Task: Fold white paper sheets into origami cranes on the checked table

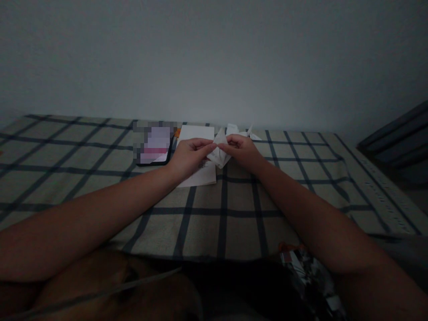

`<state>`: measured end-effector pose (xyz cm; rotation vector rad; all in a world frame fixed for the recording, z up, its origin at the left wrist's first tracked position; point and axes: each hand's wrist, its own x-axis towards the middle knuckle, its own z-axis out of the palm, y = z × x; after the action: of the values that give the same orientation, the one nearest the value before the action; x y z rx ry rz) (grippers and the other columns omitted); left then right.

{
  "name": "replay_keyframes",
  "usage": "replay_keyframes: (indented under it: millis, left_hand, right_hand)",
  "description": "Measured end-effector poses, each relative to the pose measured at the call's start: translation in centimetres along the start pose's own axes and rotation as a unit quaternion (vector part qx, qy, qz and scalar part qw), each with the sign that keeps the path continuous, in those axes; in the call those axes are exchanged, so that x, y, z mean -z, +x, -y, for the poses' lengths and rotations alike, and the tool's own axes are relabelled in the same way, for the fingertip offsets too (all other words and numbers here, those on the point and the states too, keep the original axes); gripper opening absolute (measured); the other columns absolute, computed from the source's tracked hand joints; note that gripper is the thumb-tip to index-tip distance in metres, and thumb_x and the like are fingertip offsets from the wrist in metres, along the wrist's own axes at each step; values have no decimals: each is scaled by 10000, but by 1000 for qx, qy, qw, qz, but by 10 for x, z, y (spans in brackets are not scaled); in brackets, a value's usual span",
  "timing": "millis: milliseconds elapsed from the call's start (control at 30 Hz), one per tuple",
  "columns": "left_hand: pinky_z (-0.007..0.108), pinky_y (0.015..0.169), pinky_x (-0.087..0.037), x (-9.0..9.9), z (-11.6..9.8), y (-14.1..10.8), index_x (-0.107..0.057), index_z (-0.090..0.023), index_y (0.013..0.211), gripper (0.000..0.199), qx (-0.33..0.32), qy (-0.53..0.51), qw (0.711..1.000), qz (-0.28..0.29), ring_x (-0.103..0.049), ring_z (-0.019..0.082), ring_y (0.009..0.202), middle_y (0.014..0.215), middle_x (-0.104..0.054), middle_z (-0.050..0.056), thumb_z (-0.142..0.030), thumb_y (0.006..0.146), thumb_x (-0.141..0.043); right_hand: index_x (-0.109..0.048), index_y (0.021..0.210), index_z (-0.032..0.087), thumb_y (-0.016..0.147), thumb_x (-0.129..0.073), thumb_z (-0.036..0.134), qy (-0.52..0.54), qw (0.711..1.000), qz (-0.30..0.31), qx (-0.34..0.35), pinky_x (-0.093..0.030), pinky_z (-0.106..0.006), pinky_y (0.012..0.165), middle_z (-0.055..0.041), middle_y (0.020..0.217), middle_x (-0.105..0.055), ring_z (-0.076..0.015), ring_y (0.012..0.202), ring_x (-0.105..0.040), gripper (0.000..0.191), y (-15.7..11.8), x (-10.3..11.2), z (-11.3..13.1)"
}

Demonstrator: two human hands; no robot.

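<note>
Between my two hands is a piece of folded white paper (220, 157), with creased, pointed edges. My left hand (193, 154) pinches its left side between thumb and fingers. From the other side, my right hand (243, 149) grips it the same way, the two thumbs almost meeting. Beneath and behind my left hand lie white sheets of paper (198, 132), the nearer one with some dark marks. Just beyond my right hand sits another folded white paper piece (251, 133) with a thin pointed tip, partly hidden by the hand.
A phone (155, 145) with a lit, blurred screen lies left of the papers, a small orange thing (177, 132) beside it. The checked tablecloth (203, 227) reaches back to a plain wall (214, 58). At the far right stands a dark striped object (397, 142).
</note>
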<state>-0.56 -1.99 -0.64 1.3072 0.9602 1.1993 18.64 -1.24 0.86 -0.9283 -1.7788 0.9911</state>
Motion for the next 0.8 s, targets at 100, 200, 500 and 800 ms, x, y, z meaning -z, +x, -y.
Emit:
replay_keyframes:
  millis: [100, 200, 500, 800]
  left_hand:
    - [242, 533, -485, 2, 2, 0, -776, -160, 918, 346, -18, 16, 1000, 8, -624, 126, 577, 755, -729, 53, -430, 707, -821]
    - [236, 506, -468, 3, 2, 0, -761, -162, 891, 332, -26, 31, 999, 6, -611, 123, 558, 734, -716, 44, -445, 724, -804]
    - [201, 505, -453, -3, -8, -4, -588, -193, 1266, 586, -30, 14, 998, 48, -597, 100, 490, 621, -677, -35, -306, 729, -792]
    - [223, 564, -510, -3, -7, -6, -504, -194, 1327, 670, -42, 1, 996, 81, -658, 127, 563, 685, -690, -23, -358, 745, -792]
  right_hand:
    - [-653, 847, 172, 786, -714, 500, 12, 1000, 11, -2, -490, -277, 684, -29, 830, -680, -152, 767, -612, 339, 0, 0, -2]
    - [-653, 850, 172, 780, -720, 497, 10, 1000, 14, -2, -498, -285, 695, -32, 835, -686, -156, 775, -616, 340, 0, -1, -2]
    - [-634, 853, 192, 757, -727, 526, 23, 1000, -5, -12, -477, -275, 638, -11, 782, -667, -145, 709, -589, 360, 0, -2, 0]
    - [-585, 797, 201, 740, -738, 544, 16, 1000, -15, -8, -460, -268, 617, 3, 738, -627, -139, 691, -567, 379, 0, -4, -1]
